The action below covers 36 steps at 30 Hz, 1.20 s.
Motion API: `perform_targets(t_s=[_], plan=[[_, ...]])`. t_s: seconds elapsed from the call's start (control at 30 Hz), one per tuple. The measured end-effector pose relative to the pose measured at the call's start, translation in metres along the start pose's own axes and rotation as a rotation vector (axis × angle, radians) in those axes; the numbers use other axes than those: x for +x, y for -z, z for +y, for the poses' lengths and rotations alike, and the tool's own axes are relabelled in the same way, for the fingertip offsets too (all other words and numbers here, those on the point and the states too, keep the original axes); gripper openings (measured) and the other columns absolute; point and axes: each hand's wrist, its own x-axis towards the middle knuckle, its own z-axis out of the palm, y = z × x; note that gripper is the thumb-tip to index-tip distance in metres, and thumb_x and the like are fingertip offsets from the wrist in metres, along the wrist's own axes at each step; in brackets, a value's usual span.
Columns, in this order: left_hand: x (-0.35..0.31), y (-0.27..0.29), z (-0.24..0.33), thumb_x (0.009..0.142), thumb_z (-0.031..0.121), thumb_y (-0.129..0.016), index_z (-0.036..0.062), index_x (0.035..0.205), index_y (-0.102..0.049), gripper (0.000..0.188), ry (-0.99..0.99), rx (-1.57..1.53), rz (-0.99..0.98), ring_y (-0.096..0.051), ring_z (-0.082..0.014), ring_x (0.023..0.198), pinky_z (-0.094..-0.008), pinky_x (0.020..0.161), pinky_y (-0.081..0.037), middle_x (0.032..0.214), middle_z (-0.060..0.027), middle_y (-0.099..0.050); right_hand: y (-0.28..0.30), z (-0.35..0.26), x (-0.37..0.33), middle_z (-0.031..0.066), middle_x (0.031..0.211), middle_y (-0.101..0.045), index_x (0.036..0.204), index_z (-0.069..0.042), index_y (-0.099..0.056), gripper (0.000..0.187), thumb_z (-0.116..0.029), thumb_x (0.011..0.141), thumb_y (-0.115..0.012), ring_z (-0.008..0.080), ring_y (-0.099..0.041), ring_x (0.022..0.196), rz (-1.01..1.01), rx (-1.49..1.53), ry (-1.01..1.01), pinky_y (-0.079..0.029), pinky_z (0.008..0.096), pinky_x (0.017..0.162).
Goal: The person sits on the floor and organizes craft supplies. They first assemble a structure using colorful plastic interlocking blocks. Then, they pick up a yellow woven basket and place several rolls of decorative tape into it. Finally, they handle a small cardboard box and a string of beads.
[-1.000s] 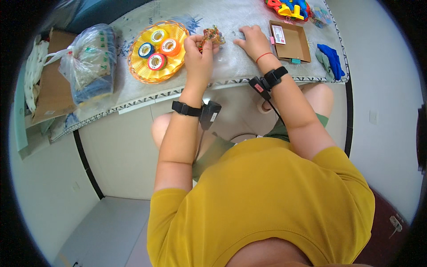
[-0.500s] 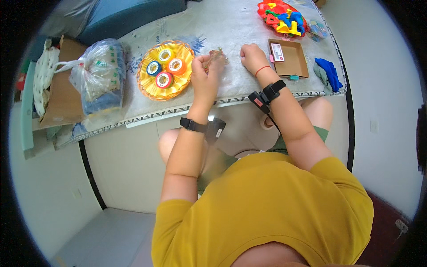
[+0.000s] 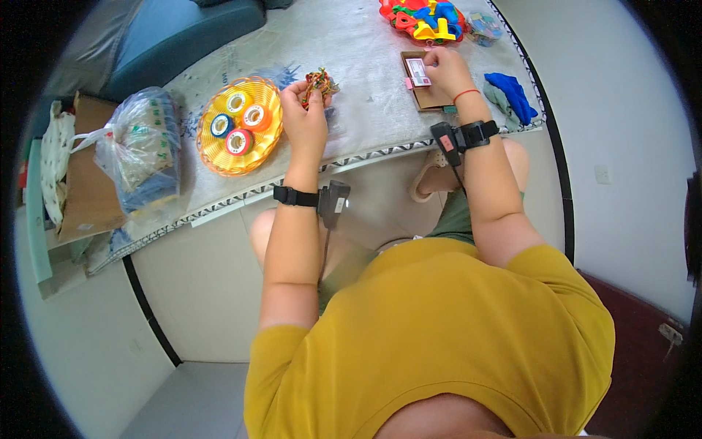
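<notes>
My left hand (image 3: 306, 118) is closed around a tangled bunch of thin multicoloured cords (image 3: 319, 88), red, green and yellow, held just above the table. Beside it on the left lies a yellow woven basket (image 3: 207, 155) with several rolls of coloured tape in it, among them a dark blue roll (image 3: 222, 126) and a red one (image 3: 238, 143). My right hand (image 3: 449, 74) hovers over a shallow brown cardboard box (image 3: 433, 101), fingers pinched together. Whatever may be between those fingertips is hidden. In the box a small white printed packet (image 3: 418, 72) shows next to the fingers.
A red tray (image 3: 398, 18) of colourful plastic pieces stands at the far right, with a clear bag (image 3: 484, 28) beside it. Blue cloth (image 3: 518, 99) lies near the right edge. A tied plastic bag (image 3: 148, 154) and an open carton (image 3: 99, 175) occupy the left end.
My right hand has moved right, from beside the cardboard box to over it. My left hand keeps the cord bunch near the basket. The whole view has shifted slightly.
</notes>
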Motion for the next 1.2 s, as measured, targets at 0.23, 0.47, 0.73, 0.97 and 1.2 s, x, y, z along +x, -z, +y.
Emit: perform_targets(t_s=[0.23,0.47,0.73,0.97,1.2], plan=[[0.005,-0.004,-0.012,0.088,0.003,-0.058,-0.0038,0.104,-0.051,0.019,-0.082,0.180,0.041,-0.066,-0.0156,0.075,-0.0274,0.065,-0.054,0.094,-0.0115,-0.062,-0.006,0.010,-0.021,0.0152,0.090,-0.068,0.089,-0.005,-0.068,0.016,-0.016,0.078,-0.064,0.0315,-0.065,0.085,0.107,-0.007,-0.061,-0.052,0.0394,0.076],[0.001,-0.002,-0.019,0.088,0.006,-0.060,-0.0017,0.104,-0.052,0.019,-0.091,0.277,0.022,-0.066,-0.0182,0.075,-0.0293,0.065,-0.053,0.095,-0.0128,-0.063,-0.052,-0.070,-0.034,0.0138,0.097,-0.065,0.095,-0.007,-0.067,0.018,-0.019,0.081,-0.065,0.0331,-0.061,0.093,-0.075,0.130,0.200,-0.050,0.0412,0.080],[0.000,-0.005,0.002,0.090,0.004,-0.057,-0.0020,0.105,-0.052,0.017,-0.049,0.286,0.026,-0.066,-0.0172,0.078,-0.0296,0.067,-0.054,0.098,-0.0128,-0.061,-0.082,-0.079,-0.043,0.0229,0.088,-0.060,0.090,-0.002,-0.056,0.020,-0.019,0.083,-0.065,0.0417,-0.061,0.082,-0.104,0.229,0.089,-0.049,0.0492,0.072],[0.000,-0.001,0.005,0.092,0.003,-0.055,-0.0019,0.108,-0.050,0.018,-0.017,0.204,0.021,-0.065,-0.0145,0.075,-0.0263,0.067,-0.052,0.092,-0.0108,-0.064,-0.024,-0.033,-0.029,0.0178,0.080,-0.059,0.080,-0.002,-0.055,0.010,-0.009,0.079,-0.063,0.0357,-0.058,0.077,0.295,0.277,-0.061,-0.048,0.0434,0.068],[-0.006,-0.002,0.013,0.093,0.001,-0.053,-0.0028,0.111,-0.048,0.019,-0.001,0.230,-0.041,-0.063,-0.0142,0.077,-0.0261,0.067,-0.053,0.099,-0.0124,-0.062,-0.016,0.009,-0.038,0.0161,0.081,-0.060,0.084,-0.002,-0.059,0.015,-0.010,0.076,-0.068,0.0346,-0.059,0.080,0.329,0.146,-0.102,-0.048,0.0423,0.072]])
